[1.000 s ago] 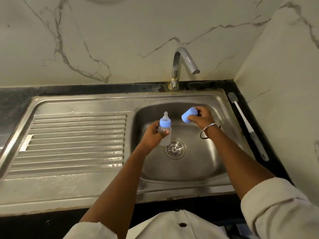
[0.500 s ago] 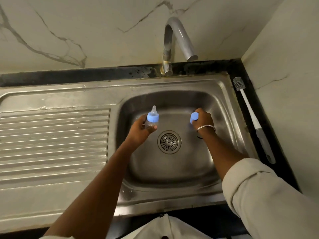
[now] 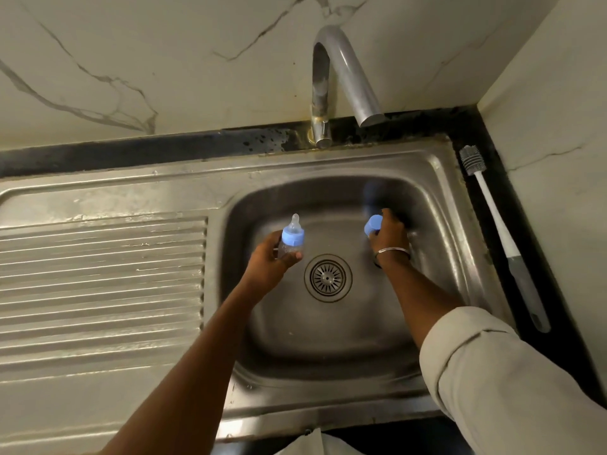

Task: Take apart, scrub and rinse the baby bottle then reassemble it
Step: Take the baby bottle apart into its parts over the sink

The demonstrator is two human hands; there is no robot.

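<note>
While both arms reach over the sink, the left hand grips the baby bottle by its clear body and holds it upright above the basin, left of the drain. The blue collar and teat are on top of it. The right hand is curled round the blue cap, well apart from the bottle, to the right of the drain; a bangle sits on that wrist. The tap arches over the back rim. A brush lies on the dark counter beside the sink's right edge. The ribbed draining board lies to the left.
</note>
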